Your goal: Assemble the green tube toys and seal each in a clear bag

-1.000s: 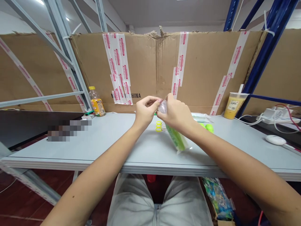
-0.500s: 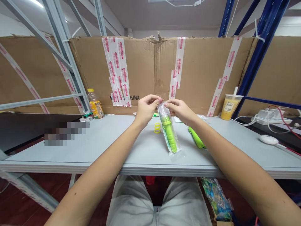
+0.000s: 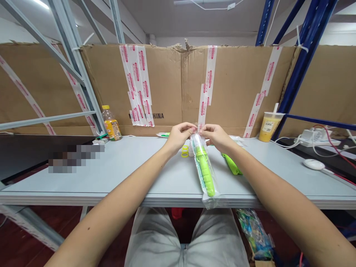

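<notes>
A clear plastic bag hangs tilted over the table's front, with a bright green ribbed tube-shaped item inside it. My left hand pinches the bag's top edge from the left. From the other side, my right hand pinches the same edge, its fingertips close to those of the left. Behind the bag, yellow rings stand on the grey table. Another green item lies by my right forearm, partly covered by it.
An orange drink bottle stands at the back left. A lidded cup with a straw is at the back right, near a power strip and a white spoon-shaped object. Cardboard walls the table's back. Packaged items sit below the table.
Both hands have come slightly lower and nearer with the bag. Its bottom end now reaches over the table's front edge. The green item inside is lower too.
</notes>
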Tool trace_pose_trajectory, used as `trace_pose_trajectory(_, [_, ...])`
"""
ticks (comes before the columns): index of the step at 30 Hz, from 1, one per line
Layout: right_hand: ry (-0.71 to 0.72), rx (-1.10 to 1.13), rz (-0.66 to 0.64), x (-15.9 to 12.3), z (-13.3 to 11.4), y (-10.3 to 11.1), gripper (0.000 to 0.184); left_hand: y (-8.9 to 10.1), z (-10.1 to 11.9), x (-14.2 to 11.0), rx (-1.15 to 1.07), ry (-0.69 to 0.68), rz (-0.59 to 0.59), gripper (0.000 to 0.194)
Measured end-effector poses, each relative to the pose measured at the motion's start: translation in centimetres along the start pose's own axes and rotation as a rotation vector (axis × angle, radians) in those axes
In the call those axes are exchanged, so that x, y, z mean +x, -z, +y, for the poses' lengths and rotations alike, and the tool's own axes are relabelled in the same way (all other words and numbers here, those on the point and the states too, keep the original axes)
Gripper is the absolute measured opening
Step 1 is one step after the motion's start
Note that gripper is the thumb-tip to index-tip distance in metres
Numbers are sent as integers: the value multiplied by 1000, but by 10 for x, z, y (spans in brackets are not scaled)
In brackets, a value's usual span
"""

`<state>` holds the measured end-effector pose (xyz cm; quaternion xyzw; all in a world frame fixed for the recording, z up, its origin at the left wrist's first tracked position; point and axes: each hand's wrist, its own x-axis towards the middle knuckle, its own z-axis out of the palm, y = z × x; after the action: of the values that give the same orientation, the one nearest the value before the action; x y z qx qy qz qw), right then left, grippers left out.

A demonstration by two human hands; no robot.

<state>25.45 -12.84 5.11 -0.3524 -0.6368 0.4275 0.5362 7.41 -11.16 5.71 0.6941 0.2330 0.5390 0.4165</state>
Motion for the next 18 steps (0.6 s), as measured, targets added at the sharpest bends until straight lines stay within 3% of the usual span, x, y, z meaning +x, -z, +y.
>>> trace_pose_trajectory(4, [-1,6,96,0,1,-1,21,1,1,-2,-75,-30,7,27])
trace_pose_trajectory(7, [4,34,143,1,1,-3,20,1,2,-3,-67,8,139,43])
trace_pose_trajectory(9, [19,53,146,0,2,-5,21,0,2,-4,-38,108,213,37])
trace_pose_trajectory(11, [25,61,132,-1,2,-6,22,0,1,-5,-9,195,167,29])
trace_pose_trajectory(14, [27,64,109,-3,2,-7,25,-1,2,-6,4,218,56,33])
trace_pose_trajectory(18, [48,82,70,-3,2,-5,27,-1,3,-7,13,268,82,31])
